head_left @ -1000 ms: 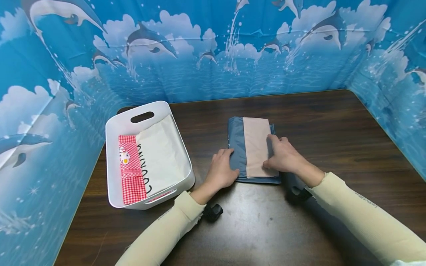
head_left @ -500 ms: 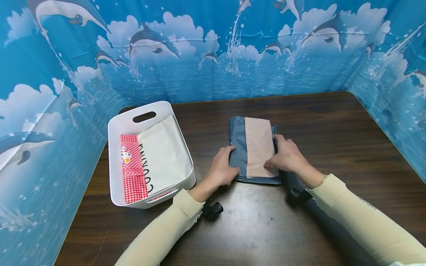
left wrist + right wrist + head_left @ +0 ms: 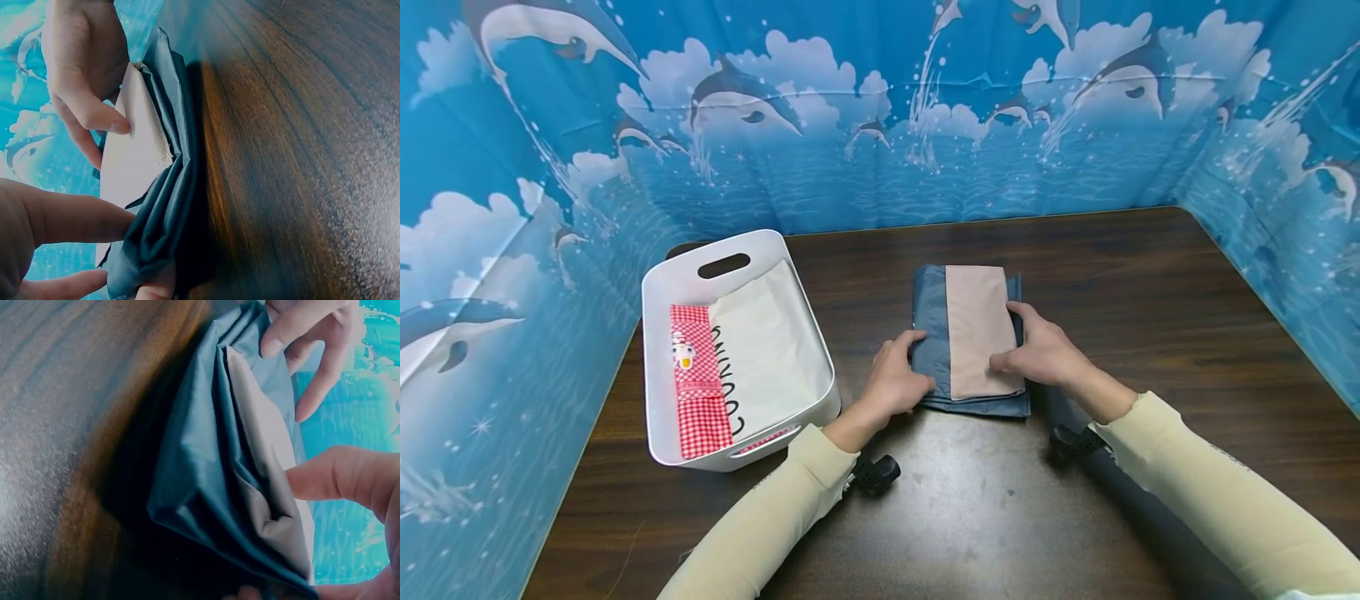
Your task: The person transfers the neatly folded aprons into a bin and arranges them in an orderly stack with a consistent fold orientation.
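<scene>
A folded blue-grey cloth with a beige panel (image 3: 981, 329) lies on the brown table, between my two hands. With the thumb on top, my left hand (image 3: 895, 379) pinches its left side; a fingertip (image 3: 157, 286) peeks out beneath the blue layers in the left wrist view. On the opposite side my right hand (image 3: 1047, 350) grips the right edge, its thumb (image 3: 340, 475) pressing the beige panel in the right wrist view. Several loose layers (image 3: 206, 456) show along the near edge, slightly apart. Most of the fingers under the cloth are hidden.
At the left stands a white plastic basket (image 3: 655, 383) with handle slots. In it lie a folded cream cloth with black lettering (image 3: 771, 358) and a red-checked cloth (image 3: 698, 383). A blue dolphin-print curtain (image 3: 880, 150) borders the table behind and at both sides.
My right fingers have shifted from on top of the cloth to its right edge. Over the last half second, the cloth and both hands have slid slightly left. The basket has stayed put.
</scene>
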{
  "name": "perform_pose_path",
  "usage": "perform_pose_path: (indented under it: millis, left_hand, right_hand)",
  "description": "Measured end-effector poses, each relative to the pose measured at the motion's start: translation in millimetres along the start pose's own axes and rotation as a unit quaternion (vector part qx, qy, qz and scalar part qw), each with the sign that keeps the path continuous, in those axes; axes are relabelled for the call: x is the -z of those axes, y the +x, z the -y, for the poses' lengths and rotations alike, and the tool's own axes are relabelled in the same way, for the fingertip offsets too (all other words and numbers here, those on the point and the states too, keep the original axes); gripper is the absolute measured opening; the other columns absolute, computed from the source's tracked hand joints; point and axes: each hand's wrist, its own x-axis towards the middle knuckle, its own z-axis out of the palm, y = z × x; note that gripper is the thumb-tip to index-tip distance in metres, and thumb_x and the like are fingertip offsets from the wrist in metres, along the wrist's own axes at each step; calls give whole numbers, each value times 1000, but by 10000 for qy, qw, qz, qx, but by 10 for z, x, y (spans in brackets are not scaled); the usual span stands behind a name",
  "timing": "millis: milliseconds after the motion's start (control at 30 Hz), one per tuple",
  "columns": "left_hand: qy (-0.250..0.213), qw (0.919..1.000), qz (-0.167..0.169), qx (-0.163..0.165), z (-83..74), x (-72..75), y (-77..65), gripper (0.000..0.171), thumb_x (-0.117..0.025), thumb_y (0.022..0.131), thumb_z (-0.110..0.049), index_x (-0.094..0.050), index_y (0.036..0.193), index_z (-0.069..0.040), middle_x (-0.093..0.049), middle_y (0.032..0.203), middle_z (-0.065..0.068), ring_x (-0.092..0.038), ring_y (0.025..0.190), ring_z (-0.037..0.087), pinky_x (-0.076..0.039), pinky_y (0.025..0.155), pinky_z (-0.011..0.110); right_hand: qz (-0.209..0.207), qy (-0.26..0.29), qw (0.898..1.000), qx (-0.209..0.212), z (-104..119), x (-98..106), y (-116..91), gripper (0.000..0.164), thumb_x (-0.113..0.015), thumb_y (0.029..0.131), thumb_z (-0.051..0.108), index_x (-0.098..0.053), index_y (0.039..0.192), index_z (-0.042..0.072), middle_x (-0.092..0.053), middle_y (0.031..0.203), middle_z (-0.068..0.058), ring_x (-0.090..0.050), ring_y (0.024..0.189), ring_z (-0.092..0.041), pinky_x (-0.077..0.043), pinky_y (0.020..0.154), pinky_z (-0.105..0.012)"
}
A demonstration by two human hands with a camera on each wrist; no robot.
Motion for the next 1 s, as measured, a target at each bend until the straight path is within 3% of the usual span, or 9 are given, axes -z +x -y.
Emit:
perform_pose_path:
  millis: [133, 233, 300, 367, 500, 733, 867, 1000]
  left_hand:
    - [-193, 9998, -49, 11, 0, 0, 15, 75, -70, 88, 5, -52, 158, -17, -54, 132, 18, -54, 84, 24, -44, 46, 28]
    - [-306, 9995, -95, 12, 7, 3, 24, 75, -68, 87, 6, -53, 158, -15, -54, 127, 18, -43, 59, 18, -41, 46, 28]
    - [-260, 9996, -111, 2, 17, 9, 26, 75, -69, 87, 6, -54, 157, -15, -55, 126, 17, -44, 63, 18, -41, 53, 31]
    - [-92, 9999, -132, -64, 32, 16, 27, 74, -71, 86, 4, -55, 156, -15, -57, 128, 17, -50, 80, 21, -44, 65, 33]
    - [208, 9994, -123, -264, 71, 28, 45, 70, -76, 88, 0, -59, 154, -16, -59, 133, 18, -51, 107, 29, -45, 84, 40]
    - [180, 9995, 46, -271, 121, 44, 84, 67, -82, 88, -3, -64, 150, -21, -59, 131, 18, -55, 97, 26, -47, 74, 34]
    - [195, 9994, 70, -262, 132, 45, 100, 69, -82, 88, -4, -64, 151, -25, -59, 130, 18, -53, 97, 27, -44, 78, 35]
    - [228, 9993, 96, -282, 130, 60, 126, 69, -82, 87, -6, -65, 151, -25, -58, 130, 17, -48, 97, 26, -40, 82, 35]
  right_hand:
    - [-25, 86, 9997, 223, 32, -1, -41, 110, -78, 90, 24, -8, 172, 5, -33, 169, -33, -51, 137, -45, -49, 106, -61]
    - [4, 275, 9989, 376, 77, -2, -64, 111, -77, 90, 20, -5, 173, 5, -24, 173, -31, -48, 141, -46, -49, 105, -61]
    - [55, 438, 9982, 401, 94, -13, -68, 110, -76, 91, 17, -4, 173, 7, -18, 176, -29, -43, 147, -47, -48, 107, -62]
    - [99, 534, 9977, 397, 78, -28, -61, 110, -76, 91, 14, -3, 174, 8, -12, 178, -28, -34, 155, -48, -45, 112, -63]
    - [85, 550, 9977, 384, -15, -49, -34, 108, -78, 90, 12, -11, 174, 13, -13, 177, -29, -28, 157, -49, -40, 116, -66]
    - [256, 556, 9978, 259, -188, -77, -5, 68, -81, 93, 18, -53, 155, 16, -30, 174, -23, -35, 149, -44, -42, 111, -65]
    - [216, 650, 9972, 301, -223, -88, -2, 58, -81, 93, 18, -60, 147, 16, -32, 173, -22, -32, 151, -45, -39, 112, -68]
    - [155, 662, 9971, 349, -224, -89, 0, 59, -81, 92, 18, -60, 147, 15, -32, 173, -22, -31, 152, -46, -39, 112, -68]
